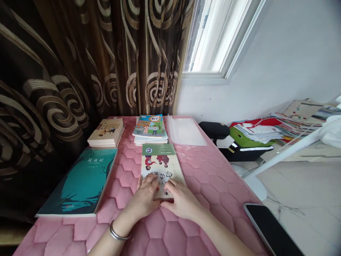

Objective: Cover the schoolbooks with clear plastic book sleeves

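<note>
- Clasping the near end of one cream-and-green book (160,160): left hand (145,195), fingers curled over its cover; right hand (181,197), likewise curled.
- Cream-and-green book: flat on pink padded surface (128,185), before colourful book stack (149,128).
- Teal book (80,183): leftward.
- Black-screened phone (271,229): near right edge.

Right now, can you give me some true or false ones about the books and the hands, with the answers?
1. Both the left hand and right hand touch the cream-and-green book. True.
2. The big teal book is standing upright. False: the teal book lies flat.
3. The silver bracelet is on the left wrist. True.
4. The phone is beside the curtain. False: the phone lies at the right edge.
</note>
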Action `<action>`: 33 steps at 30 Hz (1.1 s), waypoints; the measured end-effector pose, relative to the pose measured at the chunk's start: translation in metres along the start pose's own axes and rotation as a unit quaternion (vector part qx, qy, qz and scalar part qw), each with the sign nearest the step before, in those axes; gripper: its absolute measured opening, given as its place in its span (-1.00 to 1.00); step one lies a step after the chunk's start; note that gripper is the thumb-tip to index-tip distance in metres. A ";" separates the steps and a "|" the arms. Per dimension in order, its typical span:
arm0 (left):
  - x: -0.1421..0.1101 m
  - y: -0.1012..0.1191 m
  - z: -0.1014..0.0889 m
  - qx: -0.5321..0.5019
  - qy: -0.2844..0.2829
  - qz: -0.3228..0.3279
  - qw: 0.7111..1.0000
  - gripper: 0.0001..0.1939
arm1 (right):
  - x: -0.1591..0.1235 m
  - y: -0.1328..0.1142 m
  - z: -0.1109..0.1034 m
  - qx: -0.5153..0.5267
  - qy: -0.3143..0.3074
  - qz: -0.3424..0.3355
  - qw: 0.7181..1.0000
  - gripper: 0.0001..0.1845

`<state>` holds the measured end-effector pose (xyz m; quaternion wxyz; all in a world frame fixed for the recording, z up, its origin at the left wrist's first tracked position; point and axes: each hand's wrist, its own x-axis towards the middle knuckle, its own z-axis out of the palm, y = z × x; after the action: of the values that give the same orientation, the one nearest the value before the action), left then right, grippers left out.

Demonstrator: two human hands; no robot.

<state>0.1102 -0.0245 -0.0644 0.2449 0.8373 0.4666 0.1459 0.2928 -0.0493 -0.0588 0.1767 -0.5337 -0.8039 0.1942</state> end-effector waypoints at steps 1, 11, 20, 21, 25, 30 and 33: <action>0.000 0.000 0.000 0.001 -0.001 0.000 1.000 -0.72 | 0.001 -0.001 0.002 -0.003 0.002 0.003 1.000 -0.74; -0.003 -0.021 -0.040 -0.093 -0.090 0.042 0.991 -0.69 | -0.005 0.021 -0.016 -0.004 -0.047 -0.010 0.999 -0.77; -0.005 -0.044 -0.062 -0.194 -0.177 0.042 0.964 -0.55 | -0.015 0.046 -0.044 0.030 -0.100 0.046 0.994 -0.70; -0.004 -0.045 -0.062 -0.199 -0.178 0.043 0.963 -0.55 | -0.016 0.048 -0.046 0.038 -0.106 0.052 0.992 -0.67; -0.004 -0.052 -0.058 -0.213 -0.178 0.045 0.960 -0.55 | -0.019 0.057 -0.051 0.066 -0.120 0.067 0.988 -0.58; -0.004 -0.056 -0.059 -0.205 -0.178 0.045 0.961 -0.55 | -0.021 0.065 -0.051 0.075 -0.116 0.070 0.988 -0.56; -0.004 -0.048 -0.061 -0.184 -0.175 0.027 0.967 -0.56 | -0.021 0.064 -0.053 0.063 -0.118 0.069 0.989 -0.55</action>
<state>0.0447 0.0102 -0.0395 0.4684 0.8026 0.3592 0.0866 0.3772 -0.0396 -0.0469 0.1004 -0.5490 -0.7664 0.3179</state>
